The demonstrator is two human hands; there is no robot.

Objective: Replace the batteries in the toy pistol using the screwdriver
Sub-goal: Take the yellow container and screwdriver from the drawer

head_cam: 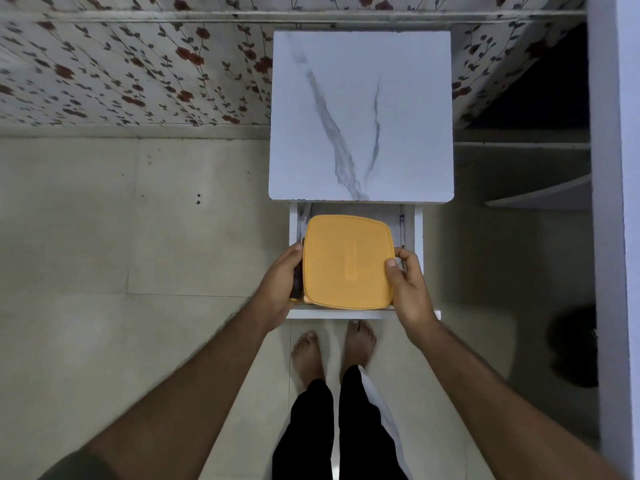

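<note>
Hands' grip (282,271) round yellow box (348,263)

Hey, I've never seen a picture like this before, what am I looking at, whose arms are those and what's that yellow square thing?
There is no machine here. The one picture comes from a camera worn on a person's head, looking down, so you see their own arms, legs and bare feet on the floor.

In front of them stands a small table with a white marble-look top. Under it a white drawer is pulled out toward the person.

The yellow square is a box with a lid, over the open drawer. The left hand grips its left edge and the right hand grips its right edge. A dark, slim object with a yellow tip is pressed between the left hand and the box; it may be a screwdriver, but I cannot be sure. No toy pistol or batteries are visible.
</note>
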